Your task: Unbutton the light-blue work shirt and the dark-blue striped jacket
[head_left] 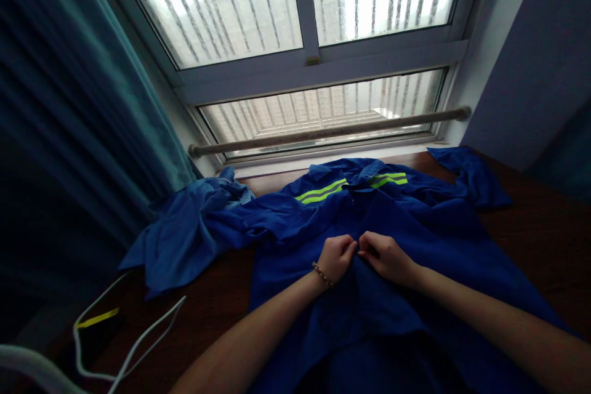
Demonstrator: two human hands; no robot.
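A blue work jacket (300, 271) with yellow-green and grey reflective stripes lies spread out, its collar end toward the window. My left hand (338, 257), with a beaded bracelet (322, 274) at the wrist, pinches the jacket's front near the middle. Close beside it, my right hand (385, 257) pinches the same front, fingertips almost meeting those of the left. Whatever small fastener may lie between the fingertips is hidden. Below the hands, the front panels part and hang toward me.
The jacket rests on a dark brown wooden surface (221, 283). Lighter blue cloth (184, 228) lies at the left near a teal curtain (92, 74). A white cable (138, 345) and a yellow strip (98, 318) are at lower left. Behind, a rail (332, 132) crosses the window.
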